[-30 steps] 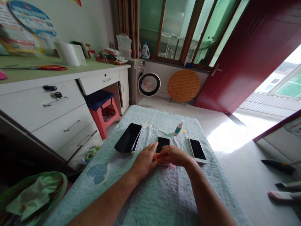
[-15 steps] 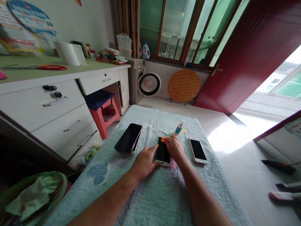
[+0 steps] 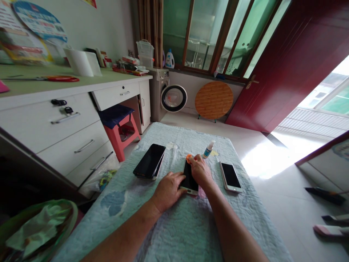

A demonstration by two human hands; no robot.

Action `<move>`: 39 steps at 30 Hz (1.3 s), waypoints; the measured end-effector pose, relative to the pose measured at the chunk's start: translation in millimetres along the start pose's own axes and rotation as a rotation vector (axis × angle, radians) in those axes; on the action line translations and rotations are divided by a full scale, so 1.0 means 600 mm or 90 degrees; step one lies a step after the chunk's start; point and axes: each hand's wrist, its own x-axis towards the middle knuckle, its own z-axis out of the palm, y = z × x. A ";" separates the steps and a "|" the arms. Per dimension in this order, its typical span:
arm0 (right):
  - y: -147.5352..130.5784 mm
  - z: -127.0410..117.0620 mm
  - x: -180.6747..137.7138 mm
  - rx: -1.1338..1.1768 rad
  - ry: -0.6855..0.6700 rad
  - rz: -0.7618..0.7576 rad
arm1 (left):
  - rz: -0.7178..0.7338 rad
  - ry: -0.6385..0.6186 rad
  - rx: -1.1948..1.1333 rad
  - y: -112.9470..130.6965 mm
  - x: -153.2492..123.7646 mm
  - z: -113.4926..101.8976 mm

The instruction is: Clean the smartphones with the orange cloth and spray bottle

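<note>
A smartphone (image 3: 187,178) with a dark screen and pale edge lies face up on the cloth-covered table. My left hand (image 3: 169,190) grips its left side and lower edge, thumb near the bottom. Over the phone's upper part, my right hand (image 3: 201,170) pinches a small orange cloth (image 3: 189,157) against the screen; most of the cloth is hidden by the fingers. Just beyond that hand a small spray bottle (image 3: 209,149) stands upright. To the right lies a white phone (image 3: 230,177), face up. A stack of dark phones (image 3: 149,162) sits to the left.
A pale blue quilted cloth (image 3: 174,136) covers the table. On the left are a desk with drawers (image 3: 54,127), a red stool (image 3: 120,131) and a waste basket (image 3: 72,214). A washing machine (image 3: 158,94) with its door ajar stands behind, near a round wooden tabletop (image 3: 214,100).
My right hand and the orange cloth have shifted slightly up toward the phone's top edge. My left hand stays on the phone's left side.
</note>
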 end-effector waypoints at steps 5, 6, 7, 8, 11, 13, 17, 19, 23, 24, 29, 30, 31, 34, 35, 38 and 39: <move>-0.002 -0.005 -0.001 0.033 -0.015 -0.057 | -0.005 0.019 -0.021 -0.003 0.000 0.005; -0.002 -0.006 -0.003 0.052 -0.022 -0.071 | -0.006 0.030 -0.026 -0.005 0.000 0.007; -0.003 -0.008 -0.005 0.075 -0.032 -0.085 | -0.004 0.043 -0.030 -0.007 -0.001 0.009; -0.003 -0.010 -0.007 0.101 -0.045 -0.100 | 0.003 0.055 -0.034 -0.010 -0.001 0.012; -0.001 -0.020 -0.015 0.184 -0.112 -0.153 | 0.020 0.073 -0.045 -0.019 -0.003 0.019; 0.001 -0.031 -0.020 0.239 -0.183 -0.205 | 0.014 0.073 -0.045 -0.023 -0.004 0.022; 0.005 -0.052 -0.029 0.279 -0.328 -0.275 | 0.008 0.066 -0.029 -0.024 -0.003 0.022; 0.005 -0.056 -0.030 0.273 -0.349 -0.281 | 0.002 0.059 -0.020 -0.022 -0.003 0.021; 0.006 -0.045 -0.027 0.276 -0.283 -0.264 | -0.011 0.050 -0.014 -0.021 -0.003 0.023; 0.007 -0.041 -0.025 0.269 -0.241 -0.244 | -0.011 0.051 -0.014 -0.021 -0.003 0.023; 0.008 -0.019 -0.015 0.186 -0.063 -0.129 | 0.013 0.060 -0.016 -0.015 -0.003 0.019; 0.007 -0.016 -0.014 0.161 -0.046 -0.115 | 0.014 0.056 -0.013 -0.013 -0.002 0.016; 0.005 -0.013 -0.012 0.132 -0.032 -0.103 | 0.015 0.048 -0.010 -0.010 -0.002 0.014; -0.001 -0.004 -0.008 0.056 -0.012 -0.071 | 0.023 0.017 -0.001 -0.004 -0.001 0.007; -0.002 -0.002 -0.006 0.042 -0.009 -0.063 | 0.024 0.008 0.001 -0.002 -0.001 0.005; -0.005 0.002 -0.002 0.023 -0.002 -0.045 | 0.012 -0.007 0.010 0.000 -0.001 0.003; -0.006 0.002 -0.002 0.017 -0.001 -0.040 | 0.009 -0.008 0.014 0.000 -0.001 0.003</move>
